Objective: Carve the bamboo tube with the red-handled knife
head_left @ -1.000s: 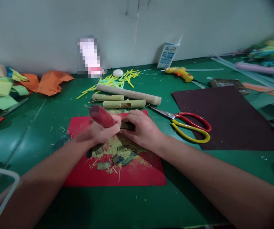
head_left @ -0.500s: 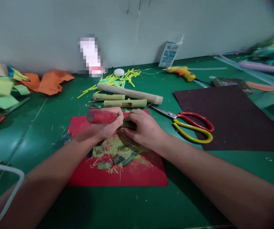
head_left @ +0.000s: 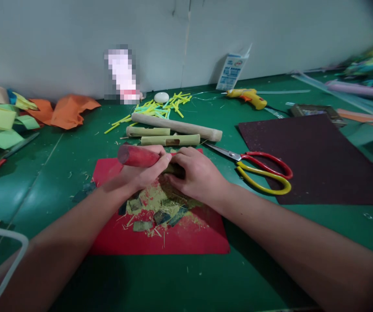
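My left hand (head_left: pixel 150 169) is closed round a tool's thick red handle (head_left: pixel 137 156); the handle's butt end points left, and the working end is hidden by my hands. Fingers bent, my right hand (head_left: pixel 196 171) grips a green bamboo piece (head_left: pixel 176 170), and both hands meet at it. Beneath them lies a red sheet (head_left: pixel 202 240) strewn with pale shavings and dust (head_left: pixel 150 197) and several dark green bamboo chips (head_left: pixel 142 225). Just behind the hands are two bamboo tubes with cut-out slots, a nearer tube (head_left: pixel 188 140) and a farther tube (head_left: pixel 152 131).
A long pale stick (head_left: pixel 180 125) lies behind the tubes. Scissors (head_left: pixel 254 169) rest right of my hands, partly on a dark brown sheet (head_left: pixel 316 160). Farther back are a yellow glue gun (head_left: pixel 250 97), a carton (head_left: pixel 232 71) and yellow strips (head_left: pixel 180 102). Coloured paper (head_left: pixel 1 119) is piled left.
My left hand's thumb side has shifted slightly right, closer to my right hand, and the red handle has tilted a little. My right hand keeps its grip on the bamboo.
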### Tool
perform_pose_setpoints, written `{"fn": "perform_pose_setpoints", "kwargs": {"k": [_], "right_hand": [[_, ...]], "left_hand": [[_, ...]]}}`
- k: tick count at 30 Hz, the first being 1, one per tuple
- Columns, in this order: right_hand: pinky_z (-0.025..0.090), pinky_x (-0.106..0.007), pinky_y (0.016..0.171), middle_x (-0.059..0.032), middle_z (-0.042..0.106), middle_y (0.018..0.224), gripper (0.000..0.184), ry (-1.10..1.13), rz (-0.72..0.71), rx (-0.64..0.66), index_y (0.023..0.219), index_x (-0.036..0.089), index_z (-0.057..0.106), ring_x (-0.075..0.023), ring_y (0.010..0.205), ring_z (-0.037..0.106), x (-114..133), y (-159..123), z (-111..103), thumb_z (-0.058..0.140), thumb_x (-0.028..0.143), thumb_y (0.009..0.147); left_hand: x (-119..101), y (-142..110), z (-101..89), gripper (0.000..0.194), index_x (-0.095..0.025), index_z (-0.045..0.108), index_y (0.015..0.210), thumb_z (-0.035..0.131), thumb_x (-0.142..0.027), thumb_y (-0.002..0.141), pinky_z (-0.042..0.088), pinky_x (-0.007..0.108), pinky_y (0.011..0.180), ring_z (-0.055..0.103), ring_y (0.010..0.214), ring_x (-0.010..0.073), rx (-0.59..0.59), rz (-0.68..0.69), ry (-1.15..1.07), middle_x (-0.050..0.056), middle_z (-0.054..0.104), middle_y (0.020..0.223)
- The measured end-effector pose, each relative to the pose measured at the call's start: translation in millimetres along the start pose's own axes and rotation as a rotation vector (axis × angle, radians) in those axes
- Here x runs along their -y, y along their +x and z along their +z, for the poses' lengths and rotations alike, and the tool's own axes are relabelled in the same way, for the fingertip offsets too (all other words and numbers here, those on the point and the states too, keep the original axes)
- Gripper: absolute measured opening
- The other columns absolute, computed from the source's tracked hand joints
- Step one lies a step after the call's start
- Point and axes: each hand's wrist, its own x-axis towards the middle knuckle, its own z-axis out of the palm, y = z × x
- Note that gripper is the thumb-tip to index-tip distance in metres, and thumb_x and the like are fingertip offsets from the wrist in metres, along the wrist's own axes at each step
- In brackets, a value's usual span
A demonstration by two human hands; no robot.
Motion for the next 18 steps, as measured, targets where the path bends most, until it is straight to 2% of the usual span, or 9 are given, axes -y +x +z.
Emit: {"fn": "perform_pose_setpoints", "kwargs": {"k": [3,7,14,18], "right_hand": [[0.034,-0.032,0.07,-0.0062,0.059,0.084,0.015,0.013,-0.009,-0.035,0.085,0.016,0.06,-0.0186,0.079,0.046,-0.3,-0.1,0.9,0.069,0.027,0.08],[0.034,-0.032,0.07,-0.0056,0.058,0.081,0.013,0.017,-0.008,-0.015,0.079,0.017,0.059,-0.0183,0.078,0.046,-1.8,0.4,0.3,0.067,0.027,0.082],[0.036,-0.032,0.072,-0.0068,0.06,0.084,0.01,0.037,-0.015,0.01,0.08,0.016,0.061,-0.0186,0.08,0.048,1.5,-0.3,-0.2,0.065,0.024,0.084],[0.036,-0.032,0.072,-0.0066,0.06,0.083,0.011,0.044,-0.005,0.018,0.079,0.015,0.061,-0.0185,0.08,0.047,2.3,0.1,-0.9,0.068,0.023,0.082]], "left_hand": [[0.3,0.3,2.3,0.032,-0.02,0.048,0.061,0.051,-0.039,0.088,0.039,0.029,0.059,0.047,0.06,0.0134,-0.012,-0.025,-0.059,-0.002,0.051,0.06],[2.5,0.8,3.7,0.028,-0.02,0.05,0.063,0.051,-0.034,0.087,0.04,0.029,0.062,0.049,0.063,0.0133,-0.024,-0.012,-0.027,-0.002,0.054,0.063],[6.0,0.7,0.6,0.027,-0.02,0.051,0.063,0.052,-0.034,0.086,0.036,0.028,0.057,0.047,0.059,0.0127,0.005,-0.085,-0.062,-0.004,0.05,0.056],[5.8,0.8,2.6,0.028,-0.021,0.047,0.06,0.051,-0.033,0.085,0.034,0.03,0.056,0.045,0.058,0.0129,-0.007,-0.058,-0.048,-0.004,0.048,0.057]]}}
